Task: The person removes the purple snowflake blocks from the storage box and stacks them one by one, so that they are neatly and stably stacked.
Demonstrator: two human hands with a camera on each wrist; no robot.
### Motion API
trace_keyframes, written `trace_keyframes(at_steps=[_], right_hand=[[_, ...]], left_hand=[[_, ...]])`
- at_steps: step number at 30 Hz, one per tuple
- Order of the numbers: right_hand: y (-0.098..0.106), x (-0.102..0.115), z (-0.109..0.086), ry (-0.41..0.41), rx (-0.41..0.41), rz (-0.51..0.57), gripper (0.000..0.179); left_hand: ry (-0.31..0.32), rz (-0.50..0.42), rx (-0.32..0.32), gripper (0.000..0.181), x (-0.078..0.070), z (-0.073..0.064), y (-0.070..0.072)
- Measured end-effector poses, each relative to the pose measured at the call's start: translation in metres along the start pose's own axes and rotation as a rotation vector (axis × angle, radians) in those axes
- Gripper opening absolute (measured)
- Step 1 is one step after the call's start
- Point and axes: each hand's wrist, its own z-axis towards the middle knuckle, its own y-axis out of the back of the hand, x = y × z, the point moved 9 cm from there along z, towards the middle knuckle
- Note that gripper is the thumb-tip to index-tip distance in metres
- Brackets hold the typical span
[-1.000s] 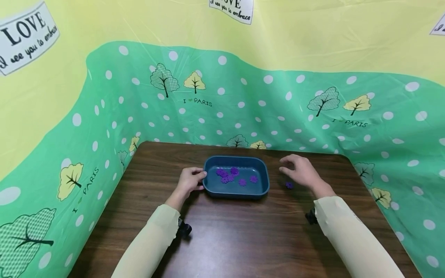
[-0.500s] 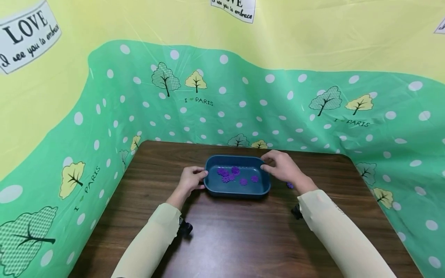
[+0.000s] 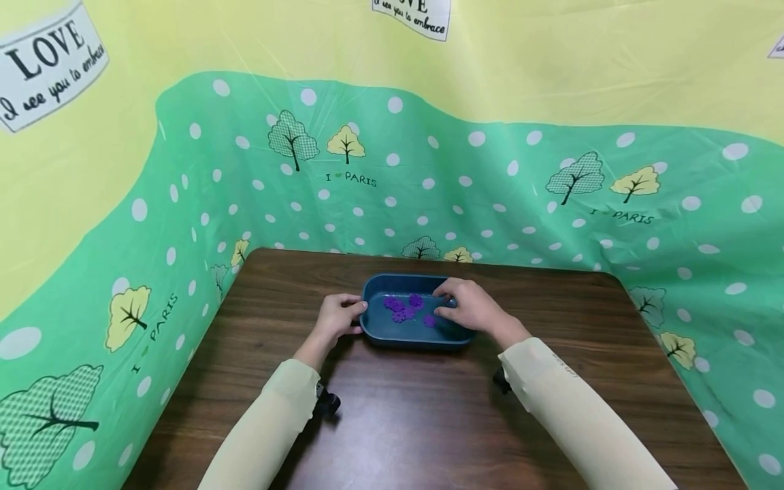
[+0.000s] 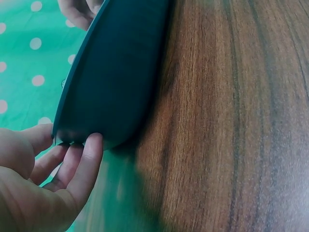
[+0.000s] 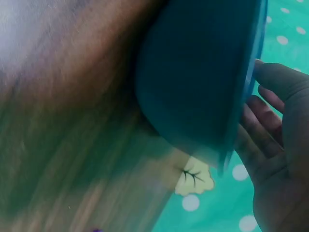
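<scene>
Gripped blue tray (image 3: pixel 416 344) of purple flower-shaped pieces (image 3: pixel 399 316) with left hand (image 3: pixel 335 317), poised empty right hand (image 3: pixel 474 307), fingers parted, over it, on wood-grain counter (image 3: pixel 404 415) before dotted cloth (image 3: pixel 392 204).

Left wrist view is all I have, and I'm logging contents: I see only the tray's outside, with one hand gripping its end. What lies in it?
Observer: The head view shows several purple flower-shaped pieces lying inside the blue tray.
Operator: At the top of my picture I glimpse part of the right hand. Where is it working?
Observer: In the head view it reaches in over the end opposite the left hand, with a lone piece just by its thumb; whether they touch, I can't tell.
</scene>
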Motion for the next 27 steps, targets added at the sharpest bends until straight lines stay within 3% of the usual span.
trace_keyframes(at_steps=[12, 27], right_hand=[[-0.033, 0.002, 0.005, -0.006, 0.077, -0.054, 0.029], [-0.049, 0.000, 0.010, -0.048, 0.172, -0.178, 0.031]], left_hand=[[-0.007, 0.005, 0.011, 0.037, 0.001, 0.000, -0.002], [-0.004, 0.004, 0.011, 0.036, -0.001, 0.000, 0.000]])
